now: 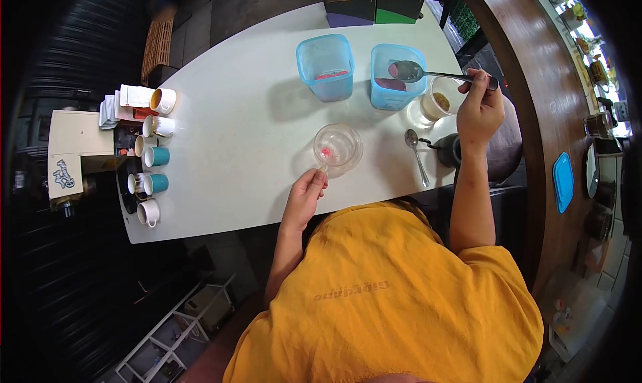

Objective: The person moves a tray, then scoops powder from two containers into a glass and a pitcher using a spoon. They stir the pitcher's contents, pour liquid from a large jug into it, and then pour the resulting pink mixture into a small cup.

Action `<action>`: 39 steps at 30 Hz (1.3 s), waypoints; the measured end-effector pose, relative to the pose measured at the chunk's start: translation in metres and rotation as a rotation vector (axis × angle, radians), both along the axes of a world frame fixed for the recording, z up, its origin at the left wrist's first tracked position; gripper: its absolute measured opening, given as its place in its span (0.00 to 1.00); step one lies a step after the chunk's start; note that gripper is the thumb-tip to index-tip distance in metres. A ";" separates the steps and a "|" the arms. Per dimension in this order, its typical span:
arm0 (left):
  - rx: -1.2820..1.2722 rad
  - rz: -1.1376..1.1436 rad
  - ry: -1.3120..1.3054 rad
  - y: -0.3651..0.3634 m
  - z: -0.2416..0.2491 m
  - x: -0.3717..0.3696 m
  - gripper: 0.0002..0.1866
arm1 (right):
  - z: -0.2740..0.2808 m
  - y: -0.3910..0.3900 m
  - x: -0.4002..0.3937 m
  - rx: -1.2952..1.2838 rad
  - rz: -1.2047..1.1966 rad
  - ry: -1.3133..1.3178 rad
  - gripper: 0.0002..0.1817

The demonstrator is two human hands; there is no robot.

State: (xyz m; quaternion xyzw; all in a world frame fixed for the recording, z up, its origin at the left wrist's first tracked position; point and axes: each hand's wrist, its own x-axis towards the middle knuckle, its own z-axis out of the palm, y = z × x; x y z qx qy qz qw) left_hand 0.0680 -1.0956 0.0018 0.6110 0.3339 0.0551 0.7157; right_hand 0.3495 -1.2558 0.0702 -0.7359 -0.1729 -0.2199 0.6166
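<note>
Right hand (480, 109) clamps the spoon (410, 71) over the blue tub (391, 101), upper right of centre; left hand (304, 197) pinches the handle of the glass cup (341, 150), near frame centre. Scooping appears in hand; the next move likely calls for a level spoon.

Table (234, 196): I see plain white. Tubs (321, 56): see-through light blue; contents (332, 74) pinkish. Glass cup (342, 145): clear, with a pink-red speck (326, 152) I can pick out from here. Spoons (409, 72): silver-grey. Shirt (414, 269): mustard yellow, darker lettering. Boxes (349, 5): black, one marked purple, one green. Mugs (159, 157): some teal, some white. Counter (511, 48): brown. Lid (563, 182): bright blue.
</note>
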 end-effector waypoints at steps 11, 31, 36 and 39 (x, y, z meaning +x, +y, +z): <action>-0.019 -0.046 -0.012 0.002 0.004 0.017 0.15 | 0.003 -0.004 -0.058 0.338 0.100 -0.007 0.14; 0.029 -0.159 -0.072 0.000 -0.006 0.015 0.15 | 0.015 -0.059 -0.026 0.409 -0.250 -0.040 0.15; -0.003 -0.161 -0.086 -0.005 -0.013 0.015 0.13 | 0.009 -0.069 -0.018 0.190 -0.304 -0.059 0.16; -0.010 -0.157 -0.050 -0.009 -0.011 0.015 0.14 | 0.003 -0.074 -0.016 0.122 -0.271 -0.031 0.14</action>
